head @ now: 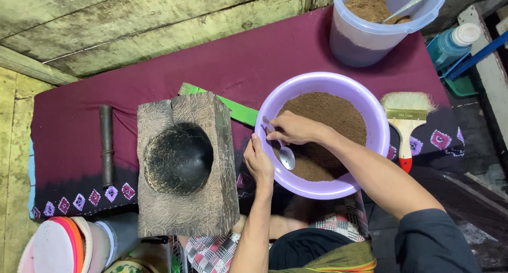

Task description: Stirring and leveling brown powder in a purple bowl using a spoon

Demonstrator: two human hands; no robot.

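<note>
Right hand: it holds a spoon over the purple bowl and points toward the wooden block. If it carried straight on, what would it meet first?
Probably the purple bowl's near-left rim, where the left hand grips; the right hand points that way. Beyond lies the wooden block. Depth is unclear, so it might pass above the rim.

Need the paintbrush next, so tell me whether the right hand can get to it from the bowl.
Probably yes: the right hand holds a spoon in the purple bowl; the paintbrush lies just beyond, uncovered.

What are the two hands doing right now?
Left hand: gripping the rim of the purple bowl.
Right hand: closed on a metal spoon.
</note>
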